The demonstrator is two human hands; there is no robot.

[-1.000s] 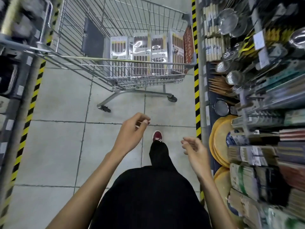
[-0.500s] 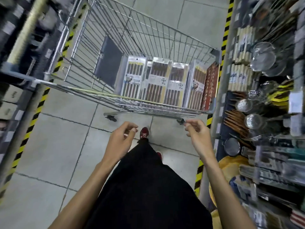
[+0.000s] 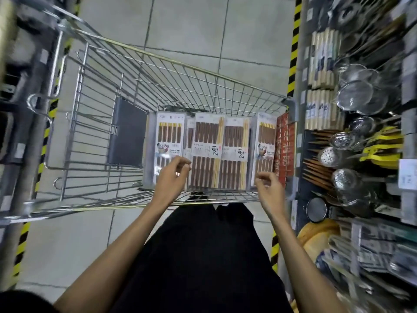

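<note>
Over the near rim of the cart point(image 3: 90, 141), the left hand point(image 3: 171, 178) reaches with loose, empty fingers toward the chopstick packs point(image 3: 209, 150) standing in a row inside, and the right hand point(image 3: 269, 188) is likewise empty, so probably no pack is gripped yet.

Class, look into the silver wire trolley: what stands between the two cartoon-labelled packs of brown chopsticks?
Head view: two packs of brown wooden chopsticks with black calligraphy labels, side by side; a third pack peeks behind.
</note>
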